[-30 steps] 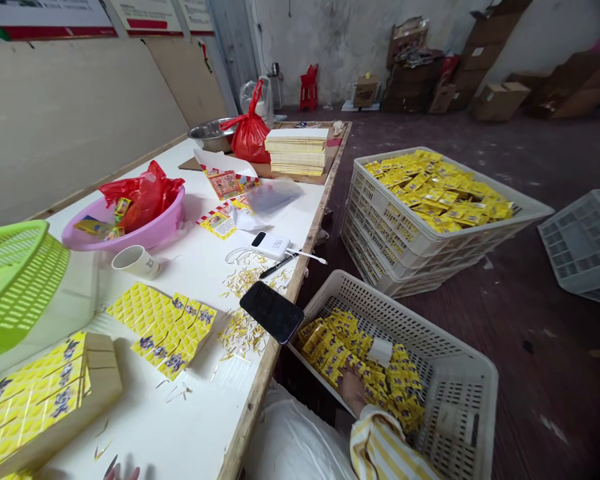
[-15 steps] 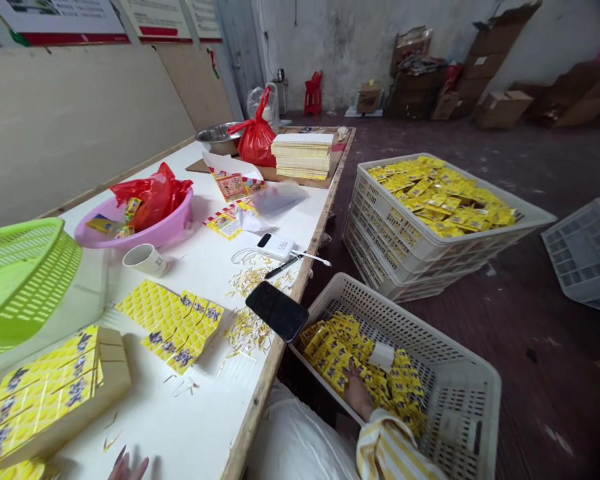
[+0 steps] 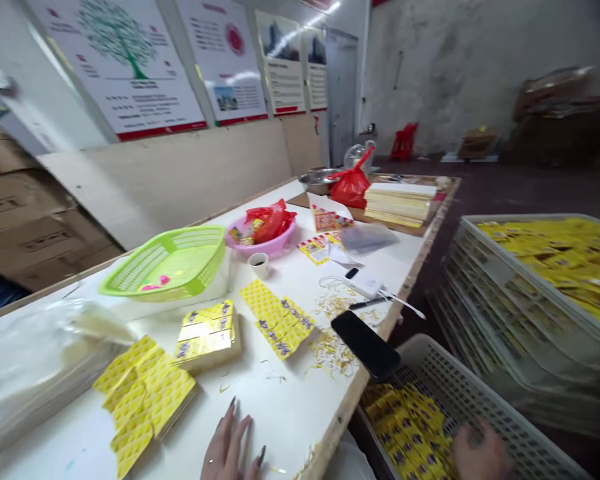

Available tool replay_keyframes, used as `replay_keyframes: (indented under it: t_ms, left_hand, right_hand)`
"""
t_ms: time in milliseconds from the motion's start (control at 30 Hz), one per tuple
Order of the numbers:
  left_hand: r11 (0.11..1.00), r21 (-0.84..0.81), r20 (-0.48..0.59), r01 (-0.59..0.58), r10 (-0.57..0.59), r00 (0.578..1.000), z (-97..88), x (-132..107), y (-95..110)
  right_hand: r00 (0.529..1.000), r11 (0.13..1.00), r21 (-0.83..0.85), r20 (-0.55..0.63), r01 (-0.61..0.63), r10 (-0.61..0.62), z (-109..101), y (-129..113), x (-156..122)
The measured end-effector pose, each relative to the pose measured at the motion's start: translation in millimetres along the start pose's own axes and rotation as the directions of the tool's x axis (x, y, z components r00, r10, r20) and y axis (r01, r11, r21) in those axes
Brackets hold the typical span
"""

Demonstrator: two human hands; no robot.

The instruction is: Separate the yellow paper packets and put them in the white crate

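My left hand (image 3: 231, 445) rests on the white tabletop (image 3: 260, 407) with fingers spread, holding nothing. Low at the right, my right hand (image 3: 481, 452) is over the grey plastic crate (image 3: 517, 417) at the table's side; it is blurred, and its fingers cannot be made out. Small yellow packets (image 3: 410, 430) with dark prints lie in that crate. Near my left hand are a stack of yellow printed cards (image 3: 153, 400), a thicker block of similar cards (image 3: 207, 333) and a loose yellow sheet group (image 3: 280, 320).
A black phone (image 3: 365, 343) overhangs the table edge, beside paper scraps (image 3: 330, 350) and a white power bank (image 3: 363, 285). Behind stand a paper cup (image 3: 259, 265), a green basket (image 3: 170, 293) and a pink basin (image 3: 265, 248). Stacked crates (image 3: 510, 307) of yellow packets rise at the right.
The view has swung left and up. My right hand, earlier among the packets, has moved toward the crate's near right part. More of my left hand shows on the table.
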State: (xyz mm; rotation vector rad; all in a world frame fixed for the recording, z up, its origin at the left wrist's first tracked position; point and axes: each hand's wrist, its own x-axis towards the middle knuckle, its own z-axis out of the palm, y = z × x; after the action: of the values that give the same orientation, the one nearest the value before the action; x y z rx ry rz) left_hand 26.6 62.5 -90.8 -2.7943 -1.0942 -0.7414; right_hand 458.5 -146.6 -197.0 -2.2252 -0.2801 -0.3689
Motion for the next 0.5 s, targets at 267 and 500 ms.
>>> replay_keyframes:
  t_ms: [267,500]
  left_hand:
    - [0.991,0.116,-0.093,-0.06,0.071,0.993,1.8,4,3]
    - [0.988,0.146,-0.273,-0.05,0.089,0.958,38.5,1,-11]
  right_hand:
    - [0.77,0.713,0.292,-0.272,0.638,-0.578,-16,-237,39]
    - [0.597,0.676,0.134,0.369,0.725,-0.713,57,-353,-27]
